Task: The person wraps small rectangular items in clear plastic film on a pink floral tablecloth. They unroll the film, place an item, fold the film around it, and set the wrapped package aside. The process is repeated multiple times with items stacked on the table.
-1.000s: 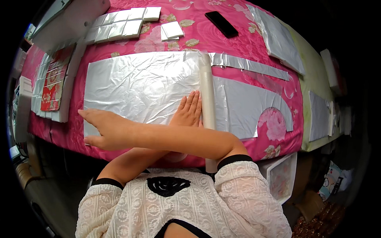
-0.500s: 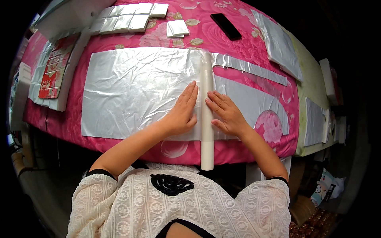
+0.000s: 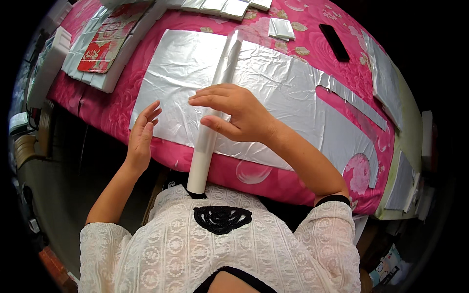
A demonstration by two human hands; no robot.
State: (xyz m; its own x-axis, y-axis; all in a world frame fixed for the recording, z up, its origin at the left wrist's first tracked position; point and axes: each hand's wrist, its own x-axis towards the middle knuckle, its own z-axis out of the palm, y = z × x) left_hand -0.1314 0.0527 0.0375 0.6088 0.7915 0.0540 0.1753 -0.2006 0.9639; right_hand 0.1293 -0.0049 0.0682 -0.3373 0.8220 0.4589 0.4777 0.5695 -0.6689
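Observation:
A long white roll [image 3: 201, 166] lies slantwise over a silvery plastic bag [image 3: 273, 73] with cut-out handles, spread flat and creased. The roll's near end reaches past the table edge against my shirt. My right hand [image 3: 237, 111] is over the middle of the roll, fingers stretched out and thumb apart. Whether its palm touches the roll is hard to tell. Left of the roll, my left hand [image 3: 140, 141] hovers at the bag's front left corner, clear of the roll, its fingers loosely spread and holding nothing.
A pink flowered cloth [image 3: 117, 115] covers the table. Stacked white packets with a red packet [image 3: 105, 49] stand at the left. Farther back are small silvery packets [image 3: 281, 29] and a black phone [image 3: 334, 43]. More silvery sheets [image 3: 383, 78] lie at the right.
The roll has moved left across the bag and now lies slanted. My left hand has come away from it, while my right hand has moved over it. The view has swung left.

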